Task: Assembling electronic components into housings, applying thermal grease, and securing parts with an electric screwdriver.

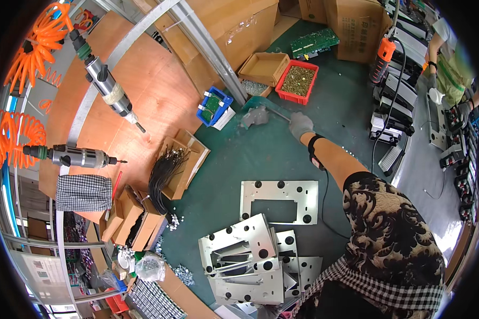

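Observation:
My right hand [302, 125], in a grey glove with a dark band at the wrist, reaches to the far middle of the green table. Its fingers are closed at the end of a thin dark rod [278, 112], whose kind I cannot make out. Beside the rod's far end lies a crumpled grey piece [255, 117], like cloth or a glove. Close to me, cut-out metal plates [239, 242] with black round spots lie in a tilted, uneven pile. One similar plate [308, 199] rests flat behind them. A grey shape at the lower edge, possibly my left hand [270, 311], is mostly hidden by the pile.
A red bin of small brass-coloured parts [313, 83], a blue bin [202, 113] and a green circuit board [315, 43] stand farther off. Power drivers [112, 93] hang at left, an orange-black one [382, 59] at right. Black cables [165, 170] fill a carton. Another person's gloved hand [464, 106] works at right.

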The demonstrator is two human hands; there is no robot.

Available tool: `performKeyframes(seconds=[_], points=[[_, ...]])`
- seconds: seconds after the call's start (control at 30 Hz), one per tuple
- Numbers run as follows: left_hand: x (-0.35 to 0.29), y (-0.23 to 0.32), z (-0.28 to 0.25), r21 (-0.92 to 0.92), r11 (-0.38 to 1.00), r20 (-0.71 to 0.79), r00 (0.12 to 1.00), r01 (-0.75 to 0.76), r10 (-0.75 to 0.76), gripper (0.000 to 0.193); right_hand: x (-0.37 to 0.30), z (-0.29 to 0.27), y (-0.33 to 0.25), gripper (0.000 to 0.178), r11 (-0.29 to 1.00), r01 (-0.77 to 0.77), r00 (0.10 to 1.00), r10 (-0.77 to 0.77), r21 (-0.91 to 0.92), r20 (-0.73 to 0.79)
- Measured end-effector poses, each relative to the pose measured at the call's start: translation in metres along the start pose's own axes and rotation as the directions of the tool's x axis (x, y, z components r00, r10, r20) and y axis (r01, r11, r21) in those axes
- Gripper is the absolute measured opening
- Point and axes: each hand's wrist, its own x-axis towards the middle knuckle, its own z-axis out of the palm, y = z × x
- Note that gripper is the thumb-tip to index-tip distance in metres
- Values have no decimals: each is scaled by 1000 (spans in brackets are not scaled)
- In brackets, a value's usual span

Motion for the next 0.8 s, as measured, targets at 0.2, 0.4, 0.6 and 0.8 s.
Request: performKeyframes(seconds=[0.2, 0.4, 0.6, 0.8], points=[[-7, -42, 19, -59, 996, -52, 996, -74, 71, 71, 34, -18, 41, 23, 994, -111, 992, 109, -23, -55], [-18, -83, 33, -151, 974, -127, 981, -167, 148, 71, 25, -29, 40, 27, 997, -14, 997, 20, -72, 78], [-3, -78, 52, 8, 995, -329, 939, -101, 98, 85, -131, -14, -7, 55, 666, 500, 612, -724, 554, 318], [-8, -112, 21, -270, 923, 254, 904, -276, 344, 44, -291, 19, -26, 73, 722, -273, 450, -489, 636, 747]])
